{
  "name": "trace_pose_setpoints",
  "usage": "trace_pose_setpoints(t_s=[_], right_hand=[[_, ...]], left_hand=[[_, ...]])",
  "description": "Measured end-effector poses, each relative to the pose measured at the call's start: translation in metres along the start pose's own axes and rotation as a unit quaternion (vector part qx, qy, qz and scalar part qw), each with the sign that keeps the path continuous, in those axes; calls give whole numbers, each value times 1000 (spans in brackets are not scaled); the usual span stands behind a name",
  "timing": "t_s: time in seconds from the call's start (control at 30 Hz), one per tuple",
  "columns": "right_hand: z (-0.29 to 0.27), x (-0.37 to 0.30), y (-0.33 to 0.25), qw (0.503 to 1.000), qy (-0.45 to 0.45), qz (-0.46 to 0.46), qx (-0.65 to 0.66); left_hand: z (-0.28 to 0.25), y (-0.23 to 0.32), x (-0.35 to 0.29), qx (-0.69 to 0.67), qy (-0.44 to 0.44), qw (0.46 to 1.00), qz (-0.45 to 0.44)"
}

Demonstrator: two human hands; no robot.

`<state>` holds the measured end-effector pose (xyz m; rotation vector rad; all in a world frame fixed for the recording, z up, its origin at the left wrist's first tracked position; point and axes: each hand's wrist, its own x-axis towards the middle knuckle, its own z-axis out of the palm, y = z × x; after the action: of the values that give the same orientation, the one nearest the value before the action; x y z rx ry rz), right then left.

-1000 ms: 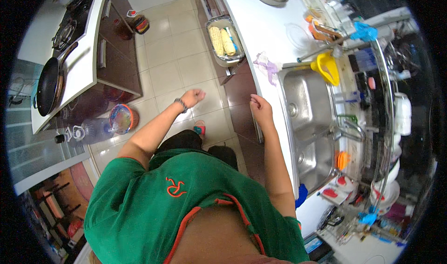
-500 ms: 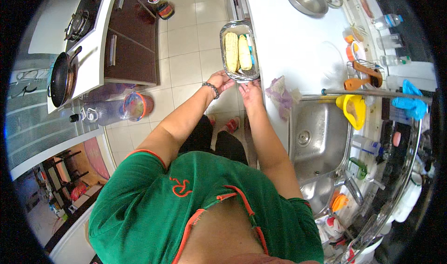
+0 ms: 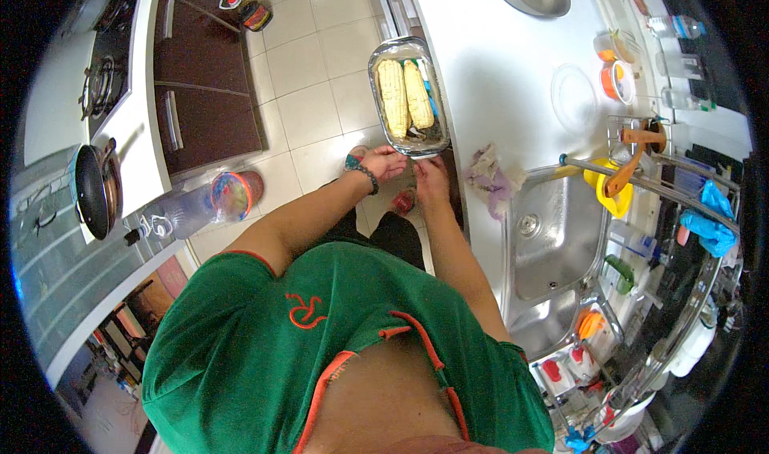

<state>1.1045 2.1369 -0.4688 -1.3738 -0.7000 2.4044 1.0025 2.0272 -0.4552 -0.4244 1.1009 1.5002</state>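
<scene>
Beside the edge of the white countertop (image 3: 513, 85), the oblong lined bin (image 3: 415, 145) has 2 husked ears of corn (image 3: 392, 97) lying side by side in it, with a blue packet (image 3: 433, 106) along the right ear. Both hands meet at its near end: the left hand (image 3: 386, 162) has its fingers partly curled at the rim, and the right hand (image 3: 432, 179) reaches up to the same end, just right of it. Each looks half open and seems to touch the bin, but I cannot tell how firmly either grips. For good control, I judge, matched pressure from 2 hands and a level rim would stop the ears rolling. The left elbow bends outward, its forearm slanting up and inward; the right arm runs straighter, close to the counter, leaving little room for that wrist.
</scene>
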Motion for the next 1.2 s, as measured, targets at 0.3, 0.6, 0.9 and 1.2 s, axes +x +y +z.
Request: trace_pose_setpoints(t_s=[0.3,0.6,0.9,1.2], right_hand=[[7,-29,8,977,-21,-44,208],[32,-42,11,983,43,-126,-128],[7,-42,27,990,5,22,-140],[33,-51,13,994,49,26,-91]], left_hand=[[-9,2,14,-31,-78,995,-49],[-13,-7,21,-95,-108,987,-64],[-26,-1,3,299,-128,932,157],[-12,26,0,359,49,932,4]])
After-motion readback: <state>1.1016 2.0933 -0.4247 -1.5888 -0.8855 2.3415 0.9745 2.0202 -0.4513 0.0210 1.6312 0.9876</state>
